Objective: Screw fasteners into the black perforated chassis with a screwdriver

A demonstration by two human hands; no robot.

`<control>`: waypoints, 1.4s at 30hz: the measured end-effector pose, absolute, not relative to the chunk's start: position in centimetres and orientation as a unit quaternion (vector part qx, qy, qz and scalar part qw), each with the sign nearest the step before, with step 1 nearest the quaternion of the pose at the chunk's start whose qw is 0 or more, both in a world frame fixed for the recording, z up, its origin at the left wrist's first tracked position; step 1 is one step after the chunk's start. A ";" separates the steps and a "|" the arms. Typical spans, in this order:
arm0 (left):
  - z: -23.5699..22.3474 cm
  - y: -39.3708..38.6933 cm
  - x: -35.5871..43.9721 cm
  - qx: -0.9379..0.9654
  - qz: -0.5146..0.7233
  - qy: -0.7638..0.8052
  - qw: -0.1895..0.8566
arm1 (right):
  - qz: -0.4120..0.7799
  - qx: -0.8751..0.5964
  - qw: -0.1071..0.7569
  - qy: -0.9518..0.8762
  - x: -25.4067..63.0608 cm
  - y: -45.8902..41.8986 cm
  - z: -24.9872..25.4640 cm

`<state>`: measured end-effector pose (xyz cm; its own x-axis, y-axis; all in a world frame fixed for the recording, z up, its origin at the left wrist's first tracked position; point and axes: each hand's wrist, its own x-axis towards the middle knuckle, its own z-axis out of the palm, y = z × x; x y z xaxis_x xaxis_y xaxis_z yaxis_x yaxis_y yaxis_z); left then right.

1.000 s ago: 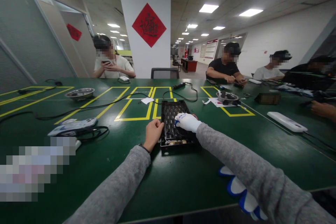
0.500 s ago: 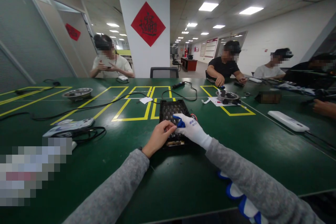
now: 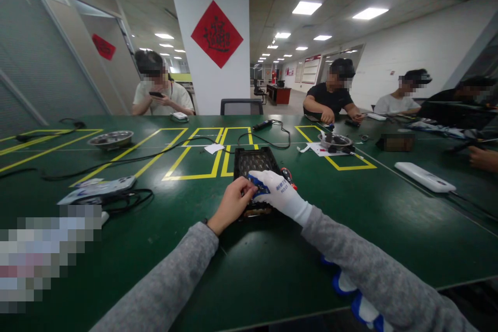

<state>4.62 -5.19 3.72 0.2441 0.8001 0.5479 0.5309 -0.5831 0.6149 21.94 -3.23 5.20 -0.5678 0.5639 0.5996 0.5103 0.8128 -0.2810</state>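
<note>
A black rectangular tray with rows of small pockets lies on the green table before me. Over its near half my bare left hand is closed, thumb and fingertips pinched together. My right hand, in a white glove with blue fingertips, is closed too, its fingers meeting those of the left. Whatever lies between the fingertips is too small or hidden to name. Just beyond the gloved hand, at the tray's right side, is a red and black item, partly covered.
Metal bowls stand at left and right. A black cable crosses the table. A white device lies at right, a bluish-grey device at left. Blue-and-white gloves sit by my right forearm. Several people sit around the table.
My gloved right hand has shifted slightly left and turned, its fingers closer to my left hand. More of the red and black item shows. The person opposite has lowered a phone.
</note>
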 end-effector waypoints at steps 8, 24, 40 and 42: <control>3.8 -5.5 4.6 0.742 0.462 0.461 0.151 | 0.237 -0.443 0.441 -0.744 22.2 -3.8 6.5; 4.4 -5.8 4.6 0.778 0.416 0.434 0.181 | 0.303 -0.384 0.362 -0.794 22.1 -4.2 6.2; 4.7 -6.0 4.6 0.815 0.381 0.420 0.121 | 0.274 -0.495 0.089 -0.820 23.8 -2.4 9.4; 4.8 -6.2 4.6 0.826 0.367 0.410 0.122 | 0.285 -0.497 0.068 -0.817 24.4 -2.3 9.1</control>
<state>4.56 -6.17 4.83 0.3939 0.7670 0.5066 0.5885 -0.6338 0.5020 24.40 -2.32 9.10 -0.4964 0.8507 -0.1727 0.7735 0.3433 -0.5327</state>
